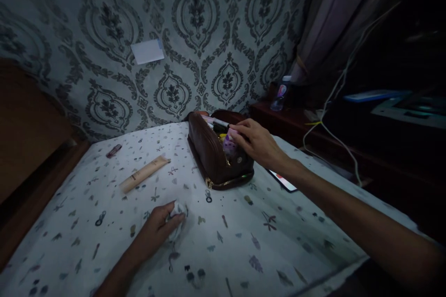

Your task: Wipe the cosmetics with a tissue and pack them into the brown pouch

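Our right hand (259,144) pinches a small purple patterned packet (230,146) inside the open brown leather-look pouch (206,151); a light grip clear of the gold zip (208,183) should avoid snags. Our left hand (153,229) clasps crumpled white material (180,208), perhaps the white printed sheet (216,260); we cannot tell, so we'd best avoid tugging and shifting the pouch.

White printed cloth surface (223,232) bore four items. Brown bag (206,148) stood open, far middle. Beige tube (144,174) lay left of bag; small reddish item (114,151) far left; lit phone (284,181) right, partly hidden.
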Demonstrator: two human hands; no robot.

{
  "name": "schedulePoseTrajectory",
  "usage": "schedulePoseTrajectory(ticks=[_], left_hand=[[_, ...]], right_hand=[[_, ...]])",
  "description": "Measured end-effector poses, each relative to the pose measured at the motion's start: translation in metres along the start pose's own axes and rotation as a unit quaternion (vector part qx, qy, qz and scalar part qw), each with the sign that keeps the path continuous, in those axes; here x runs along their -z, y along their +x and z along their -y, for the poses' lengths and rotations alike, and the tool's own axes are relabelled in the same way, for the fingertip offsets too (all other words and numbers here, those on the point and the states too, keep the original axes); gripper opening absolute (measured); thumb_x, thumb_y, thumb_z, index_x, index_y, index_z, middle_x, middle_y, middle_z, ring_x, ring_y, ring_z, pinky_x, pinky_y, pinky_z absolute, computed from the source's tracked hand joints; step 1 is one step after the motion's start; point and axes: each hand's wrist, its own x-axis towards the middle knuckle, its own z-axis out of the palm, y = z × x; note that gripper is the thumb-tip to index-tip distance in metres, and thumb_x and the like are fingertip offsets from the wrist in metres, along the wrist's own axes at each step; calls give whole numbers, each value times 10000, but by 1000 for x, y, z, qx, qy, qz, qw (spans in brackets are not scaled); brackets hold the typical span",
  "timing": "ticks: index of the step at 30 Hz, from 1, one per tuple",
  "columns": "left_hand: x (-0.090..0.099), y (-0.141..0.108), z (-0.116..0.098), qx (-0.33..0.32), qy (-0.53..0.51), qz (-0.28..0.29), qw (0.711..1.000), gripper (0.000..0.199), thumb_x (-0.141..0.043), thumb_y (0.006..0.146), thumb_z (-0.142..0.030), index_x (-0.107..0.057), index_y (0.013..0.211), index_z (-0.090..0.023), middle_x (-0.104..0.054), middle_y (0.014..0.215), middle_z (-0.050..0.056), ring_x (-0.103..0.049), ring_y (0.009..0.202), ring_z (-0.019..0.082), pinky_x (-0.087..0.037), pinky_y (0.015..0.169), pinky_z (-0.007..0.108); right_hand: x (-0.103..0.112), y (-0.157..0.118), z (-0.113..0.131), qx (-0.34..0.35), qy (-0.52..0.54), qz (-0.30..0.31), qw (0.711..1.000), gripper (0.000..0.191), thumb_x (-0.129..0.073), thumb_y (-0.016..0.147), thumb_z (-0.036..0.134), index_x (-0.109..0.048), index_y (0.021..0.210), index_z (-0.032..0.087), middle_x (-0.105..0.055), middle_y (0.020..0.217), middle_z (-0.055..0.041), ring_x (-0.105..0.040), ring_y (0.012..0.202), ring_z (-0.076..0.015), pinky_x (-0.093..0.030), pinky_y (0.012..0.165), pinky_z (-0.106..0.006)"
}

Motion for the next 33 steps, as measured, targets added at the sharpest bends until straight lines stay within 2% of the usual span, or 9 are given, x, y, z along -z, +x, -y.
schedulePoseTrajectory(ticks=[5, 10, 13, 16, 21, 25, 30, 32, 33], left_hand=[[0, 1, -1, 8, -16, 9, 1000, 403, -514, 918, -555, -542, 777, -178, -527, 747, 0, -484, 741, 160, -400, 716, 256], [0, 0, -5, 14, -33, 17, 999, 405, -522, 920, -558, -535, 772, -181, -546, 761, 4, -495, 743, 159, -396, 691, 245], [1, 0, -5, 14, -37, 18, 999, 389, -520, 931, -536, -545, 769, -184, -554, 762, -1, -486, 722, 151, -393, 684, 244], [1, 0, -3, 1, -33, 22, 999, 375, -517, 936, -520, -541, 770, -185, -550, 759, -3, -496, 741, 157, -394, 700, 249], [1, 0, -1, -7, -22, 18, 1000, 387, -506, 940, -518, -486, 740, -187, -488, 730, -19, -451, 704, 137, -373, 684, 241], [1, 1, -2, -3, -18, 22, 1000, 399, -498, 936, -534, -476, 735, -189, -470, 710, -21, -451, 691, 137, -369, 670, 244], [2, 1, -5, -5, -23, 18, 1000, 397, -487, 937, -535, -481, 747, -187, -491, 731, -14, -470, 697, 140, -361, 655, 246], [2, 1, -4, -14, -11, 4, 1000, 391, -487, 940, -517, -463, 730, -188, -458, 702, -26, -450, 663, 127, -347, 638, 242], [3, 1, -4, -20, -2, -7, 1000, 386, -489, 940, -507, -454, 723, -189, -447, 690, -31, -445, 655, 123, -345, 634, 241]], right_hand=[[9, 5, -1, 9, -16, 32, 999, 285, -502, 957, 350, -732, 1015, 191, -710, 915, -89, -635, 808, -215, -469, 746, -334], [9, 11, -2, -15, -28, 16, 999, 225, -564, 915, 322, -725, 975, 177, -716, 852, -76, -623, 732, -198, -447, 673, -310], [4, 14, -3, 8, -72, 53, 996, 203, -586, 899, 294, -750, 853, 183, -720, 903, -101, -641, 790, -211, -465, 703, -320], [0, 14, -5, 31, -84, 75, 993, 206, -593, 893, 280, -766, 835, 185, -729, 947, -117, -659, 869, -234, -493, 765, -344], [-1, 8, -6, 28, -40, 21, 999, 215, -552, 896, 241, -759, 900, 183, -735, 955, -115, -671, 891, -246, -516, 809, -375], [8, 5, -1, -5, 27, -62, 998, 206, -546, 902, 263, -742, 916, 201, -745, 933, -85, -676, 847, -233, -517, 741, -361], [16, -5, 35, -13, 107, -155, 982, 164, -579, 924, 311, -713, 856, 246, -739, 878, -48, -664, 802, -212, -509, 711, -343], [10, -14, 55, 3, 145, -155, 977, 157, -586, 932, 314, -705, 853, 248, -728, 849, -43, -659, 770, -199, -505, 698, -332], [3, -20, 65, 19, 172, -132, 976, 156, -584, 936, 309, -700, 854, 245, -725, 838, -42, -657, 754, -194, -503, 686, -326]])
